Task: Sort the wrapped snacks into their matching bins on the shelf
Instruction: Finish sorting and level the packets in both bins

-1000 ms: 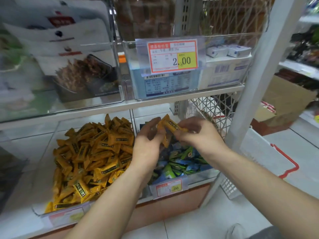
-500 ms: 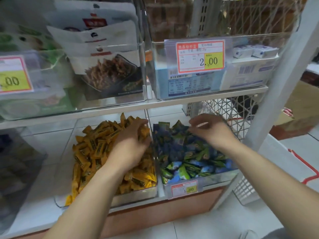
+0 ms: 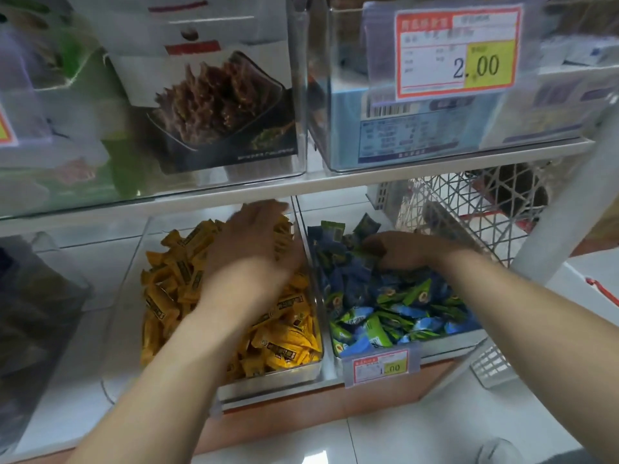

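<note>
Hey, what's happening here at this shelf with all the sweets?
A person is sorting wrapped snacks on the lower shelf with both hands. The left hand is down on the pile of yellow snacks in the left bin, and the right hand reaches into the blue and green snacks in the right bin. Both hands are blurred, so I cannot tell whether either holds a wrapper.

A shop — price tags [image 3: 457, 50] front stocked shelf bins [image 3: 402, 155].

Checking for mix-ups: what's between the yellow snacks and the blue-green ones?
Head view: only the clear bin walls stand between the yellow snacks and blue-green snacks.
</note>
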A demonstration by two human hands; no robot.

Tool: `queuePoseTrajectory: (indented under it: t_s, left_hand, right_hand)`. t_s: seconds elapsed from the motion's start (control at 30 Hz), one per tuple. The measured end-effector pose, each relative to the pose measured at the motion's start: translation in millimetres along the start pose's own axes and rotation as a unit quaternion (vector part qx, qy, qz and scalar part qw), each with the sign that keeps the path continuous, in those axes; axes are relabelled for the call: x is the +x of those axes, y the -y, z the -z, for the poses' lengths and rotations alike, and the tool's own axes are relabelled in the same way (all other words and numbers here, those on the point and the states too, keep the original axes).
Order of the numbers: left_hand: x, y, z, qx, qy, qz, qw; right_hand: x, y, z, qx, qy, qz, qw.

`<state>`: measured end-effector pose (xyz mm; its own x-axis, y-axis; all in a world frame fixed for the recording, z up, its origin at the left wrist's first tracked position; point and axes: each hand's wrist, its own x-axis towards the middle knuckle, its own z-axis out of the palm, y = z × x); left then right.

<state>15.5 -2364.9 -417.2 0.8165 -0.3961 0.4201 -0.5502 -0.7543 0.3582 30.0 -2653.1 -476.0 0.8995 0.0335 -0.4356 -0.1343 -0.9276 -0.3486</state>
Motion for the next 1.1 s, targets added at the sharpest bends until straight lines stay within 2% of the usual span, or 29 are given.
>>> queuePoseTrajectory:
  t_s: [0.07,0.17,0.37,0.5,0.63,0.77,0.9,0.97,1.03,1.1]
  left_hand:
    - [-6.5,-16.2,-7.5,-0.03,0.06,-0.059,0.996]
    - [-15.4,-31.6,-24.6,-0.021,0.122,-0.12,0.985]
    - [-19.8,-34.7,-50.5,0.042,0.153,-0.18,0.971]
    - [-18.2,-33.6,-52.8,0.029,0.14,-0.173,0.975]
    - [-14.0,-36.7,-52.1,0.005,0.127,-0.165,0.978]
    - [-9.0,-39.8,-50.8,-0.095,0.079,-0.12,0.985]
    - [-8.0,-49.0,-48.4,-0.223,0.052,-0.078,0.97]
    - [-7.0,-51.0,-42.5,-0.235,0.026,-0.069,0.969]
    - [-4.5,-44.1,-35.8,-0.209,0.007,-0.048,0.977]
    - [-0.4,-29.3,-28.3,-0.166,-0.002,-0.009,0.986]
  right_hand:
    - [-0.3,-2.5,-1.6,0.033,0.011,-0.006,0.999]
    - [3.0,-2.8,-2.6,0.022,-0.01,0.012,1.0]
    - [-1.1,-1.1,-2.9,-0.029,-0.015,0.047,0.998]
    - [-18.9,-6.4,8.1,0.001,-0.092,0.077,0.993]
    - [-49.0,-0.9,15.5,0.159,-0.204,0.08,0.963]
    - [-84.6,19.5,13.3,0.342,-0.212,0.148,0.903]
    - [-101.9,45.3,6.5,0.438,-0.243,0.185,0.846]
    - [-103.1,53.4,4.8,0.5,-0.232,0.194,0.812]
    - [-100.9,55.2,5.0,0.504,-0.247,0.189,0.806]
    - [-95.5,48.2,7.4,0.457,-0.297,0.151,0.825]
